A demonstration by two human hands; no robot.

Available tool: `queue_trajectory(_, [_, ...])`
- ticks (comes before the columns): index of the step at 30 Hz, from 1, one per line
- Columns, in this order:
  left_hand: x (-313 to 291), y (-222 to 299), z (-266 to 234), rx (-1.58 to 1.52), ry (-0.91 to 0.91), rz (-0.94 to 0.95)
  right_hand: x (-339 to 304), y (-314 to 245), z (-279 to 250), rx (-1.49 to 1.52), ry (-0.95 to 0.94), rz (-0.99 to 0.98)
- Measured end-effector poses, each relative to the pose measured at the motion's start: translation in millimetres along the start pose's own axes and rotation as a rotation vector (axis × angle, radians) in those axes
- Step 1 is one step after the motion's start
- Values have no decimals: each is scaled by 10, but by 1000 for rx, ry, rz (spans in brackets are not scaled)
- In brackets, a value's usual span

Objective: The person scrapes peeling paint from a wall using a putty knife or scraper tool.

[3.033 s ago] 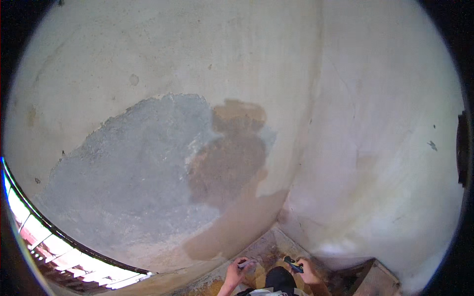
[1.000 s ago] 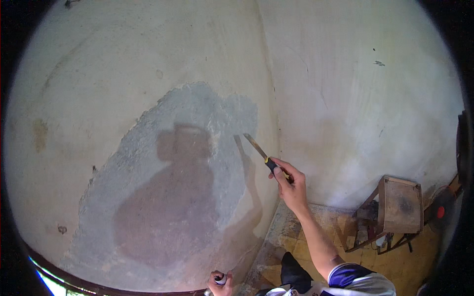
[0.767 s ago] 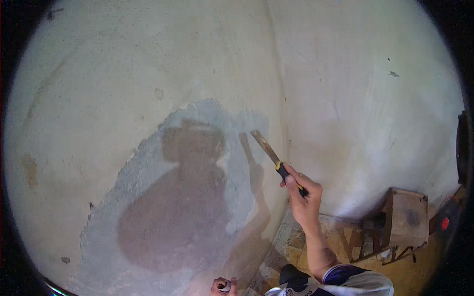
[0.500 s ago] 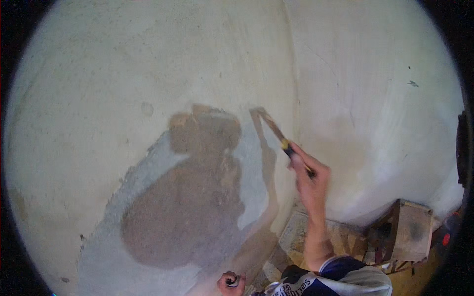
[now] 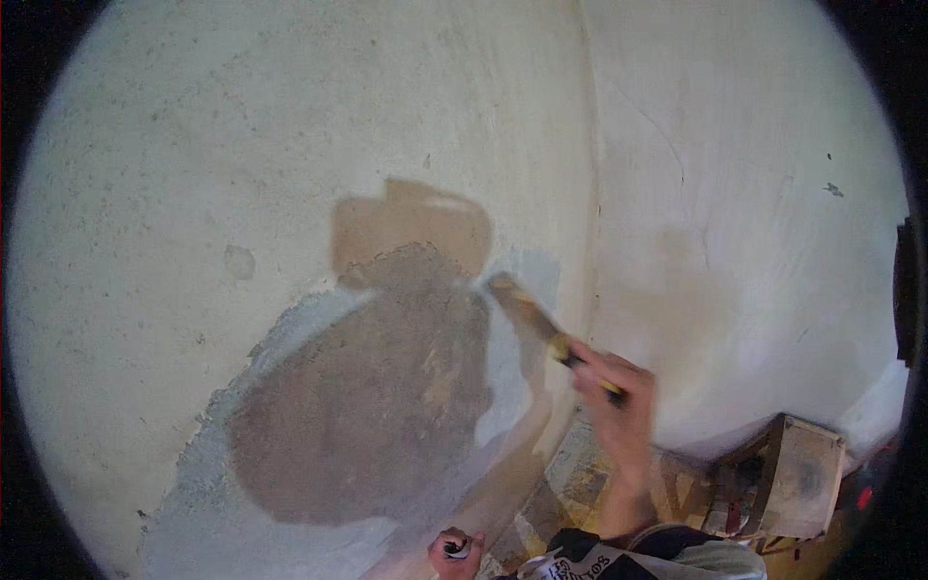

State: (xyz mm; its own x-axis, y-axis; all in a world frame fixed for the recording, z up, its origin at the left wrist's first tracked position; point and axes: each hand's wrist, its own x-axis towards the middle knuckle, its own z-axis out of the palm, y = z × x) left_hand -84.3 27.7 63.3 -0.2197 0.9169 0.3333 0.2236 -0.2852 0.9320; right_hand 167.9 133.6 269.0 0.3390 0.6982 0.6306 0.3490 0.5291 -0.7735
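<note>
My right hand (image 5: 619,396) grips a scraper (image 5: 527,314) by its black and yellow handle. The scraper's flat metal blade points up and left, at or close to the wall (image 5: 145,242), beside the right part of a rough grey patch (image 5: 512,387). The patch's ragged edge borders pale, speckled paint. Low in the view, my left hand (image 5: 452,553) is closed in a fist around something dark and whitish, mostly hidden by the fingers. My shadow (image 5: 358,416) falls darkly across the patch and the paint above it.
A corner line runs down the wall, and a second pale wall (image 5: 735,193) with thin cracks stands to the right. At lower right is a worn wooden stool-like piece (image 5: 797,474) on a cluttered floor (image 5: 580,464). A dark object (image 5: 906,290) hangs at the right rim.
My right hand and the scraper have come lower, and the blade now shows its broad face instead of a narrow one. The view has shifted upward a little. My left hand stays closed.
</note>
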Motion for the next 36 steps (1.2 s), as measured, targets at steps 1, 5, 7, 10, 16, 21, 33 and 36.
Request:
queue_trajectory(1, [-46,13,-15,-82,-13,-60,19,11,63,0,-6,10])
queue_trajectory(5, [-150,198,-65,-60,10,-157,-12,3,63,-29,-61,73])
queue_trajectory(7, [-177,152,-126,-2,23,-91,-164,-16,-56,-9,-93,132])
queue_trajectory(10, [-267,187,-90,-3,45,-182,-156,-24,-75,71,-17,161])
queue_trajectory(16, [-402,280,-172,-137,53,-264,-221,84,82,66,-56,86])
queue_trajectory(21, [-538,136,-247,-185,113,-301,-233,-21,239,32,-74,133])
queue_trajectory(33, [-989,510,-424,-330,29,-389,129,-348,458,58,40,83])
queue_trajectory(36, [-966,744,-380,-401,170,-257,74,-456,291,131,86,62])
